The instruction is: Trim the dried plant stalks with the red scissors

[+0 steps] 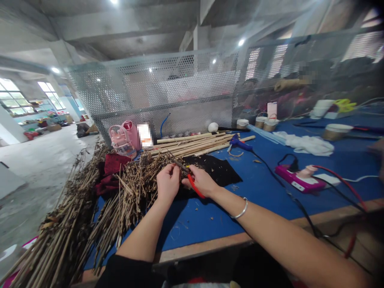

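Note:
My right hand is closed around the red handle of a pair of shears, whose dark jaws point up and to the left. Close beside it, my left hand has its fingers pinched together at the jaw tips, on what looks like a thin dried twig, mostly hidden. Under and left of my hands lies a thick bundle of dried branching stems. A black cloth, scattered with small bits, is spread just beyond my right hand.
Pale wooden sticks lie behind the hands, near a blue glue gun. A purple power strip with cords sits right. A pink bag stands by the mesh partition. More dried stems overhang the left edge.

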### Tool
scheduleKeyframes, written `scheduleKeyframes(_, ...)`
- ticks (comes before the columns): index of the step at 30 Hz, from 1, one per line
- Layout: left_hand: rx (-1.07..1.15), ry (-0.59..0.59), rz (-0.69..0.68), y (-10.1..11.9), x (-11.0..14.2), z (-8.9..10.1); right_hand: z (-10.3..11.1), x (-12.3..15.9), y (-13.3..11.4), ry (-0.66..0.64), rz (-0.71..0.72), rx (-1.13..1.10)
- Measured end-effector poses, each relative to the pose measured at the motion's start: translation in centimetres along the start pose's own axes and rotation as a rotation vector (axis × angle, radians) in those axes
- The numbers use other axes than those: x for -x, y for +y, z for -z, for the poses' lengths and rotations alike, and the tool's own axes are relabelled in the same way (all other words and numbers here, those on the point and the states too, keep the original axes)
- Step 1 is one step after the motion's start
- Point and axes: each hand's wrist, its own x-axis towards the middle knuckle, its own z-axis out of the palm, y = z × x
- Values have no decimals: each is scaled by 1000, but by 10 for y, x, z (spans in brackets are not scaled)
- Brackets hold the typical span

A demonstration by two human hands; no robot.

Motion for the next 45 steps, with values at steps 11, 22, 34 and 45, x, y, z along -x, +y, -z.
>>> scheduleKeyframes(11,221,1,165,-4,-4,-3,0,-2,5,-14,20,103)
scheduleKeyframes(22,-94,-25,17,-2,-4,7,4,-2,7,-63,2,71)
scheduleKeyframes(34,-173,-27,62,-4,-11,15,8,-6,12,-48,-43,64)
scheduleKeyframes(45,-300,262,77,-21,-33,43,24,-17,39,159,-104,-71)
